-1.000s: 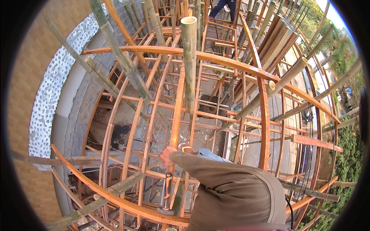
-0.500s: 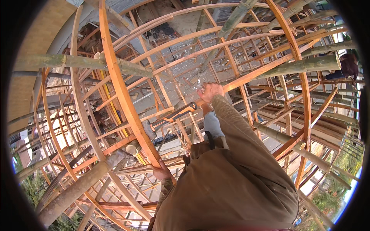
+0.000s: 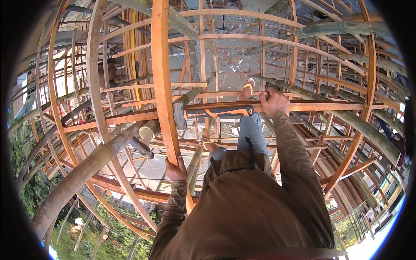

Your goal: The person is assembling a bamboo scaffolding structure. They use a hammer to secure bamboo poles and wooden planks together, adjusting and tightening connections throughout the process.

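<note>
My left hand (image 3: 176, 170) is closed round a long squared wooden beam (image 3: 162, 65) that runs away from me on the left. Out to the right, my right hand (image 3: 275, 103) grips a crosswise wooden beam (image 3: 320, 106), its fingers curled over the top. A hammer (image 3: 221, 111) with a grey metal head and an orange and black handle lies along that cross beam. Its head is beside the left beam, and its handle points toward my right hand without visibly being held.
Bamboo poles (image 3: 89, 173) and thin wooden strips form an open lattice around me, with ground far below. My sandalled foot (image 3: 246, 90) shows beyond the cross beam. A dark metal tool (image 3: 142, 147) is by a bamboo end. Stacked boards (image 3: 342, 173) lie lower right.
My view has turned, so the cross beam and the hammer now run nearly level across the picture. Both hands keep their hold on the beams. My feet and more of my legs have come into sight.
</note>
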`<state>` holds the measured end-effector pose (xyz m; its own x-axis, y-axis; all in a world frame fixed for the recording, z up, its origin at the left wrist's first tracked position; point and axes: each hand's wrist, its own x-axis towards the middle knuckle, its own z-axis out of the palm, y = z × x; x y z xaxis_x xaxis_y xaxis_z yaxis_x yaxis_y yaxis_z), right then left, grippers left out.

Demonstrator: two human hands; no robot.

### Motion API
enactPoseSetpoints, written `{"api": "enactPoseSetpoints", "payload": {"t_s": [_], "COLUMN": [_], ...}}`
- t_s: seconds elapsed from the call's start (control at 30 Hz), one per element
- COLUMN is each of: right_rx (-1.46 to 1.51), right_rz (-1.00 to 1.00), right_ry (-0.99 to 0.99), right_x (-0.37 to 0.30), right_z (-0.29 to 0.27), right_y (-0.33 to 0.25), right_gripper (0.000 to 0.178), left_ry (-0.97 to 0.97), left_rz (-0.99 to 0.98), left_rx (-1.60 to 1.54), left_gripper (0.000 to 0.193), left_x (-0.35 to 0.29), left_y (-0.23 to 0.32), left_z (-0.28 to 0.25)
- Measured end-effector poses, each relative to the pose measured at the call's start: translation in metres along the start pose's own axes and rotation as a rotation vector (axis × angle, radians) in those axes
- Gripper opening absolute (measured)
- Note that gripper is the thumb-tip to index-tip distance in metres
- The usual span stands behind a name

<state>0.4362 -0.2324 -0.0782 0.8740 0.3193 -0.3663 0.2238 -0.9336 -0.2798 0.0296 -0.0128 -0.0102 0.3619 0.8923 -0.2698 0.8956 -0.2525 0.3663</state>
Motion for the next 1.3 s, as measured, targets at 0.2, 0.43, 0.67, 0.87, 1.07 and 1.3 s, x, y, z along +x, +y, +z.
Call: {"api": "enactPoseSetpoints", "payload": {"t_s": [0.2, 0.43, 0.67, 0.87, 1.07, 1.3], "right_rx": [-0.004, 0.019, -0.008, -0.015, -0.066, -0.062], "right_rz": [0.005, -0.050, -0.039, -0.033, 0.032, 0.104], "right_ry": [-0.020, -0.002, -0.031, 0.014, -0.117, -0.095], "right_x": [0.001, 0.001, 0.001, -0.004, -0.002, -0.008], "right_z": [-0.002, -0.004, -0.003, -0.005, -0.009, -0.014], "right_y": [-0.002, 0.000, 0.002, 0.000, -0.003, -0.010], "right_gripper": [0.038, 0.037, 0.038, 0.036, 0.049, 0.047], "left_ry": [0.019, 0.013, -0.008, -0.002, 0.016, 0.018], "left_rz": [0.016, -0.001, -0.023, -0.027, -0.002, -0.020], "left_rx": [0.047, 0.017, -0.007, 0.067, 0.071, 0.122], "left_gripper": [0.049, 0.052, 0.053, 0.060, 0.059, 0.055], "left_x": [0.000, -0.002, -0.001, -0.002, -0.002, -0.003], "left_y": [-0.011, -0.013, -0.011, -0.003, -0.010, -0.014], "left_z": [0.006, 0.006, 0.005, 0.001, 0.004, 0.007]}}
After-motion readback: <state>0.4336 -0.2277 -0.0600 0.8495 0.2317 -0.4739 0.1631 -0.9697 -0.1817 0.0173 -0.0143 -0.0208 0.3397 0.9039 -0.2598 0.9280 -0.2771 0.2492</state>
